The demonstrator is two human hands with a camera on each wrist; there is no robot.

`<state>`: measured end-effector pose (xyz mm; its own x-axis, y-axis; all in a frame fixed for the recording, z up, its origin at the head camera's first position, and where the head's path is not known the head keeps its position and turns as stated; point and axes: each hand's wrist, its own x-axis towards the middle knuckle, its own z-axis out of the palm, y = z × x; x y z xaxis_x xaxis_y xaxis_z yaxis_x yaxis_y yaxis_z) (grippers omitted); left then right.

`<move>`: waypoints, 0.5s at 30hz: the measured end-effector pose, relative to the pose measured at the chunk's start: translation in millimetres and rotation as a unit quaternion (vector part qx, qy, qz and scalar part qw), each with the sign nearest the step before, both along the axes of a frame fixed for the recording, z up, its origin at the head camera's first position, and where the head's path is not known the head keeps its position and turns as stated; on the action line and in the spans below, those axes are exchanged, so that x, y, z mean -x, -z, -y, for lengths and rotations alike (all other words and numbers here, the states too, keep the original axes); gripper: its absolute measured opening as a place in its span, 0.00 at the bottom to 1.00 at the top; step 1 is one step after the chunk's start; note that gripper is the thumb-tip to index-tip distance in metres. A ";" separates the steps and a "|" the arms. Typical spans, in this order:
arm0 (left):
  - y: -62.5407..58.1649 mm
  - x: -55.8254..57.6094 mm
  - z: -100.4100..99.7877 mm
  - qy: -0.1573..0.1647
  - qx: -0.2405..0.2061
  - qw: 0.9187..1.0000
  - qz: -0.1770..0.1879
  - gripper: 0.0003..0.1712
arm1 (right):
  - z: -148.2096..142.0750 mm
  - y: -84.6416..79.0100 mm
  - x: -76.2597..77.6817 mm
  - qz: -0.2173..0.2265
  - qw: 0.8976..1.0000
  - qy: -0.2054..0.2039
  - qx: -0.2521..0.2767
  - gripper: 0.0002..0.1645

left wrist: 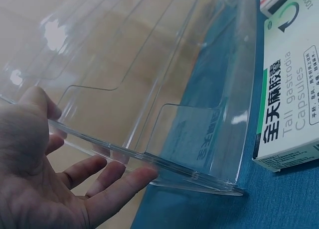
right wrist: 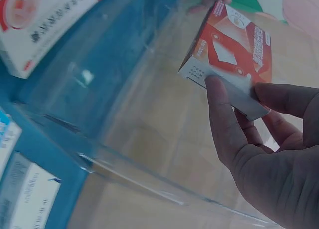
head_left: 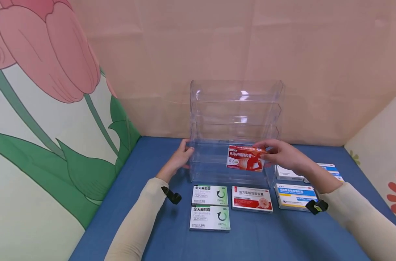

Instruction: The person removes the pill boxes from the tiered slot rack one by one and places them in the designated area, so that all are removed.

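My right hand (head_left: 282, 154) pinches a red and white medicine box (head_left: 245, 158) by its right end, at the front of a clear plastic tiered rack (head_left: 235, 177). In the right wrist view, thumb and fingers hold the end of this box (right wrist: 234, 55) above the table. At the rack's left side, my left hand (head_left: 179, 157) grips the side wall. The left wrist view shows the thumb at the edge of the rack (left wrist: 164, 84) and the fingers along its outer face.
Two green and white capsule boxes (head_left: 209, 218) lie before the rack, with a red and white box (head_left: 252, 199) beside them. Blue and white boxes (head_left: 294, 197) and a white box (head_left: 287, 174) lie to the right on the blue tabletop (head_left: 250, 239). A pinkish cloth wall (head_left: 315, 72) stands behind.
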<state>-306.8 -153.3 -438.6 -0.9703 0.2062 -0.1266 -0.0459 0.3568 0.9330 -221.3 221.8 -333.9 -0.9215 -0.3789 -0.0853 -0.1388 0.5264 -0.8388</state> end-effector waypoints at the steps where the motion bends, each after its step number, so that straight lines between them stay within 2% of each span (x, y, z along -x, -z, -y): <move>1: -0.5 0.3 0.4 -0.002 0.002 1.000 0.001 0.31 | -0.9 2.9 -1.3 0.009 1.000 0.001 -0.002 0.30; 7: -2.6 3.0 3.0 -0.008 0.009 1.000 0.013 0.33 | -5.8 18.8 -10.4 0.054 0.999 0.000 0.001 0.32; 15: -3.3 3.1 7.9 -0.016 0.012 1.000 0.012 0.32 | -17.5 38.9 -20.2 0.085 0.996 -0.007 0.016 0.31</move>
<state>-309.9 -161.2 -435.3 -0.9731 0.1708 -0.1544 -0.0801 0.3774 0.9226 -201.2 239.4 -372.8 -0.8889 -0.3974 -0.2277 -0.0004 0.4978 -0.8673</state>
